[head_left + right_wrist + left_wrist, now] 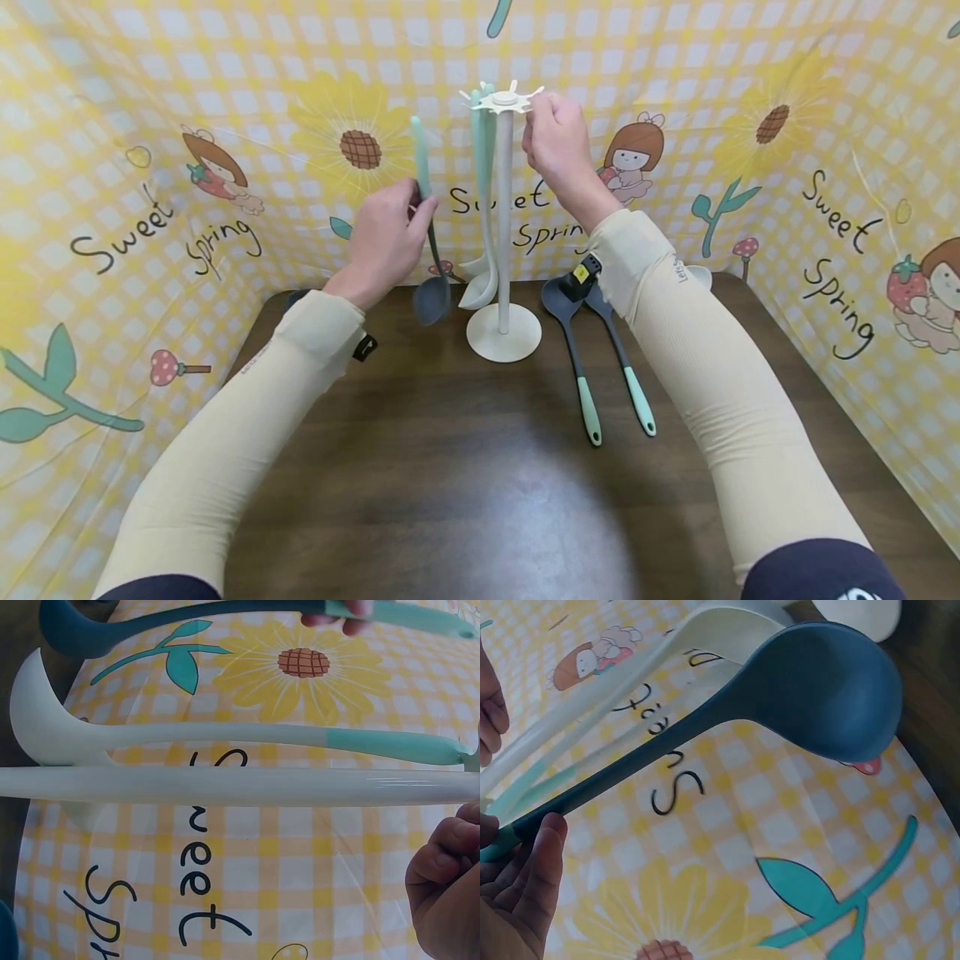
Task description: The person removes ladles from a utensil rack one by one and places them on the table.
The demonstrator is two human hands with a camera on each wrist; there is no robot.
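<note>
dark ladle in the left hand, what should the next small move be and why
Probably raise the dark ladle slightly and bring its handle end toward a free hook on the white stand. The left hand holds it bowl down beside the stand, pale-headed utensils already hang there, and the right hand seems to grip the stand's top.

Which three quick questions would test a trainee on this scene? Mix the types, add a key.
1. True or false: the left hand holds a white ladle.
2. Where on the stand is the right hand? a) round base; b) middle of the pole; c) pronged top.
3. Fill in: to the right of the stand, two dark utensils with mint handles lie on the ___.

Key: 1. False, it is a dark ladle. 2. c. 3. Table.
</note>
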